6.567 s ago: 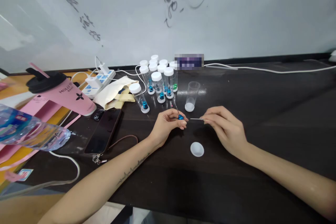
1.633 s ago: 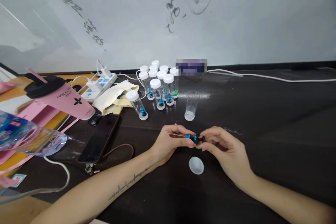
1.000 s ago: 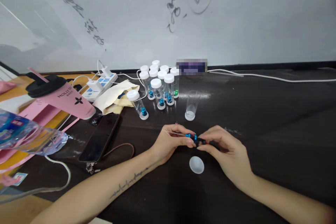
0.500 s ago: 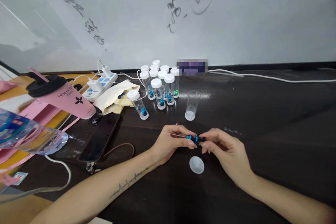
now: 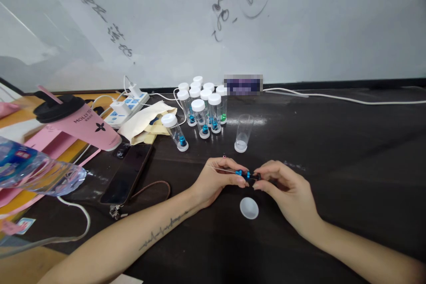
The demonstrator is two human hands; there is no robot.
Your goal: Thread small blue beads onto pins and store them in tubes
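Note:
My left hand (image 5: pixel 216 180) pinches a small blue metal part (image 5: pixel 242 173) with a thin pin sticking out to the left. My right hand (image 5: pixel 286 188) meets it from the right, fingertips closed on a small dark piece at the blue part's end. Both hands hover just above the dark table (image 5: pixel 349 151). A white cap (image 5: pixel 249 208) lies on the table right below them. An open clear vial (image 5: pixel 242 133) stands a little beyond the hands.
Several capped vials (image 5: pixel 201 106) with blue and green parts stand behind. A phone (image 5: pixel 126 168) with strap, a cloth bag (image 5: pixel 146 120), a power strip (image 5: pixel 124 104), a pink tumbler (image 5: pixel 80 122) and a water bottle (image 5: pixel 36 173) lie at left. A white cable (image 5: pixel 333 96) runs along the back.
Since the oldest frame the hands have come together and dropped nearer to me; the right hand's pin has gone into the blue part. Over the last second only the right fingertips shift slightly.

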